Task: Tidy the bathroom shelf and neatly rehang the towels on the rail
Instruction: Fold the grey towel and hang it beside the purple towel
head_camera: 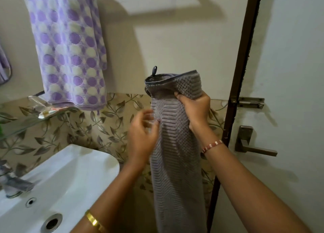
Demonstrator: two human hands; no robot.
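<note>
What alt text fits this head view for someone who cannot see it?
The right hand grips a grey towel near its top, while the blurred left hand touches its edge. A purple dotted towel hangs above a white sink.

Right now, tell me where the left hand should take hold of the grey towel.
Grip the free upper corner by the hanging loop, coming from the left. The right hand already pinches the grey towel at its right top edge; the left hand hovers open beside it, so that corner is probably nearest.
</note>
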